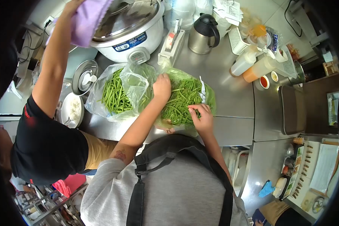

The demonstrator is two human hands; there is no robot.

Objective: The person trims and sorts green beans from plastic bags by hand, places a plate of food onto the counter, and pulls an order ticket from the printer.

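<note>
A green plastic bag (211, 95) lies open on the steel counter, full of cut green beans (180, 98). My left hand (162, 89) is closed at the bag's left side, its curled fingers on the plastic rim. Over the right part of the bag, my right hand (203, 117) has thumb and fingertips pinched together at the beans; what exactly lies between them is partly hidden. To the left of my left hand stands a clear plastic bag (133, 81) holding longer green bean pieces (116, 92).
Behind the bags stand a large rice cooker (133, 43), a tape dispenser (172, 47) and a steel jug (203, 34). Sauce bottles (243, 63) and a white basket (237, 40) are at right. At left, a co-worker (49, 139) reaches up with a purple cloth (90, 20), beside a rice bowl (72, 109).
</note>
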